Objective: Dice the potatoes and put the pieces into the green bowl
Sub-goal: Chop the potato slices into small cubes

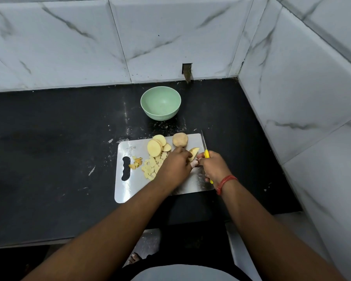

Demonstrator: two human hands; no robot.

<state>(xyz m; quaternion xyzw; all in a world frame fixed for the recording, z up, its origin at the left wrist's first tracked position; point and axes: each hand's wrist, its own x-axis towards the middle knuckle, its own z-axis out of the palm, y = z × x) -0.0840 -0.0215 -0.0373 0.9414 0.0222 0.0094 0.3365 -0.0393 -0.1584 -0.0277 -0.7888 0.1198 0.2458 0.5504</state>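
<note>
Your left hand (175,166) lies over the shiny steel cutting board (130,191), its grip closed round a pale wedge of potato (194,153) that pokes out past the fingers. Your right hand (213,167) sits just beside it, its grip wrapped round the yellow handle of a slim-bladed knife (205,146); the blade points away from you along the board's right edge. A red thread band (224,183) circles that wrist.

To the left of your hands a heap of small potato dice (151,167) rests on the board, with a few brownish trimmings (137,162) nearer the board's handle slot. Behind the dice lean several round potato slices (156,146), and a whole unpeeled potato (180,139) stands at the board's far edge.

The pale green round bowl (160,103) stands on the black stone worktop (49,149) beyond the board, apart from it, with no potato inside.
</note>
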